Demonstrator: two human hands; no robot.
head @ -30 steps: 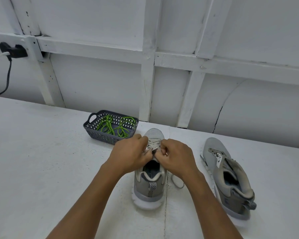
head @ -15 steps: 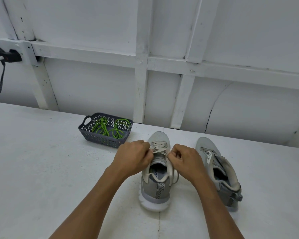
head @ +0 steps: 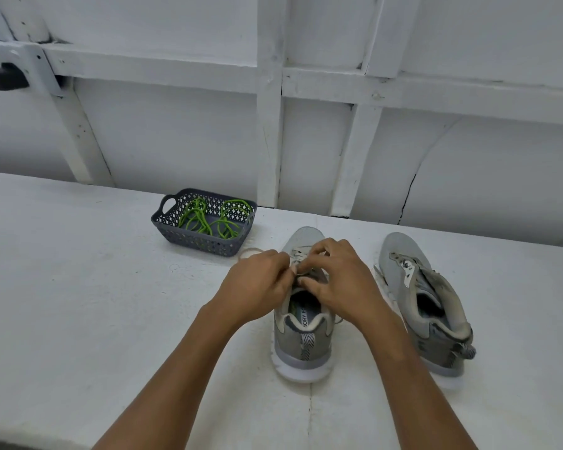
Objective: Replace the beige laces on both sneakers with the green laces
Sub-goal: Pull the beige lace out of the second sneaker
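Grey sneaker (head: 303, 345): being stood upright, heel nearest; its beige lace (head: 297, 254) is being pinched by the left hand (head: 257, 284) and right hand (head: 342, 280).
Second grey sneaker (head: 403, 271): being left tilted sideways, just right.
Green laces (head: 208, 219): being kept bundled in a grey basket (head: 202, 243).

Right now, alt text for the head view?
The left hand and right hand pinch the beige lace of a grey sneaker upright on a white table. A second sneaker lies tilted to its right; green laces sit in a grey basket back left.
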